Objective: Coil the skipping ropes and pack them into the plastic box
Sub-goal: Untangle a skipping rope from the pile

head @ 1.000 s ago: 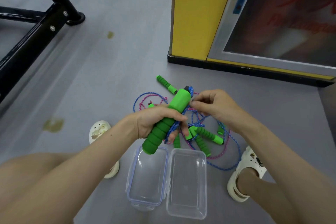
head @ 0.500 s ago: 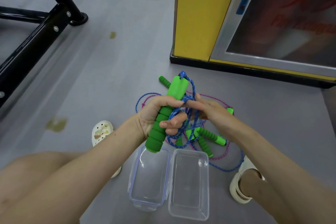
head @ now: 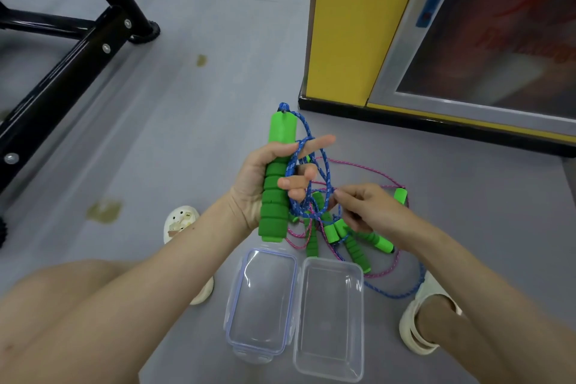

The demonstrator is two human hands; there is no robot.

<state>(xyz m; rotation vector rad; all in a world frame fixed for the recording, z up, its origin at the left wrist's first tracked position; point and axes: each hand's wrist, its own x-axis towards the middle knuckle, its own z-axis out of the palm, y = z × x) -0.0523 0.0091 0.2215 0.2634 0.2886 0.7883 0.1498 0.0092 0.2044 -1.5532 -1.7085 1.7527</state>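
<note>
A green foam handle point(head: 276, 184) is held upright in the left hand point(head: 258, 181), its index finger stretched out with loops of blue rope point(head: 307, 178) draped over it. The rope is pinched between thumb and fingertips of the right hand point(head: 371, 212) – just beside the left. Below, on the grey floor point(head: 193, 134), the clear plastic box point(head: 330, 318) lies open and its lid point(head: 261, 299) touches it; more handles and pink rope point(head: 367, 170) are tangled behind.

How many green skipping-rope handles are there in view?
At least 5. One big handle is in the left hand. One handle lies beyond the right hand. Three lie in the tangle. Others may be hidden under the hands.
</note>
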